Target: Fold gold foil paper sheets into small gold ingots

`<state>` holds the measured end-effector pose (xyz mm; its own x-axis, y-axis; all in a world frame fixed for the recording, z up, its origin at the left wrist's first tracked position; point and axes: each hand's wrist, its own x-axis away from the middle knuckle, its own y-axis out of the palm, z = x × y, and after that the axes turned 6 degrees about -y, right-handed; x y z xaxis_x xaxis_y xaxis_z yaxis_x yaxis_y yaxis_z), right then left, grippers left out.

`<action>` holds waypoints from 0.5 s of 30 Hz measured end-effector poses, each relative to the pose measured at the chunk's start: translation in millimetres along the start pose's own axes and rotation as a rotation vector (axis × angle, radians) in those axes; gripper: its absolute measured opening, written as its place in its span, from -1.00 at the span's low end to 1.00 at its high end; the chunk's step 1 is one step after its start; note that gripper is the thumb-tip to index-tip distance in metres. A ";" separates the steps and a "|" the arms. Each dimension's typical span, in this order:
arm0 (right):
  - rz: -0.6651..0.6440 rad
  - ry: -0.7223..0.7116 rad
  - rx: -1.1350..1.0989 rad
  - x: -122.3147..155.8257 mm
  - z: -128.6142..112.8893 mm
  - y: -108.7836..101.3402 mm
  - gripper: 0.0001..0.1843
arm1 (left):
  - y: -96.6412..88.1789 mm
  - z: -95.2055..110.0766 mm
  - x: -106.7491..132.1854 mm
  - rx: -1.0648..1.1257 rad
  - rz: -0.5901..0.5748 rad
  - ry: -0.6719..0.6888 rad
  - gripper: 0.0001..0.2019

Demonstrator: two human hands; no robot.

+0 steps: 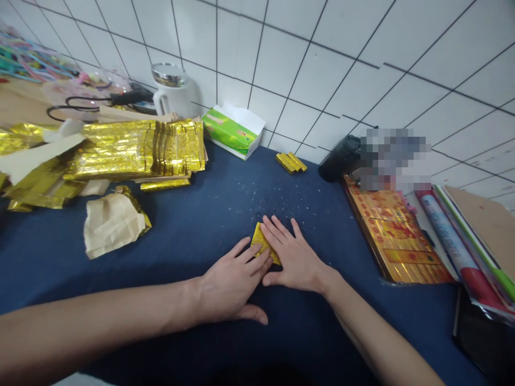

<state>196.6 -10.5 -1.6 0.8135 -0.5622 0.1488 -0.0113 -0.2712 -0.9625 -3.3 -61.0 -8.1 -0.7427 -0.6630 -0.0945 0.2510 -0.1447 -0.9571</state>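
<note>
A small folded piece of gold foil paper [259, 239] lies on the dark blue cloth [193, 225] in front of me. My left hand [231, 281] lies flat, fingers stretched out, with its fingertips resting on the gold paper's near edge. My right hand [292, 254] is also flat and spread, pressing down on the paper's right part and covering some of it. Neither hand grips anything.
A big stack of gold foil sheets [137, 147] sits at the back left, with crumpled paper [110, 222] in front. A white mug [173, 91], a green tissue box [231, 131], folded gold pieces [290, 162], a black object [340, 158] and gold-red printed sheets [396, 236] line the tiled wall and right side.
</note>
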 end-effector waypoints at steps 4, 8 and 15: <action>0.082 -0.024 -0.160 10.0 1.0 -15.4 0.03 | 2.3 -0.3 1.7 0.003 0.006 0.010 -0.09; 0.034 -0.162 -0.135 7.9 -16.1 -18.4 0.07 | 0.9 0.7 -0.3 0.029 -0.014 0.018 -0.08; -0.020 -0.109 0.024 -8.4 -3.7 -7.2 -0.15 | -1.8 1.9 -1.0 0.002 -0.010 0.008 -0.06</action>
<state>187.6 -6.7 5.0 0.8717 -0.4684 0.1439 0.0188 -0.2616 -0.9650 -1.9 -61.5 -5.8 -0.7503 -0.6553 -0.0874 0.2449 -0.1528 -0.9574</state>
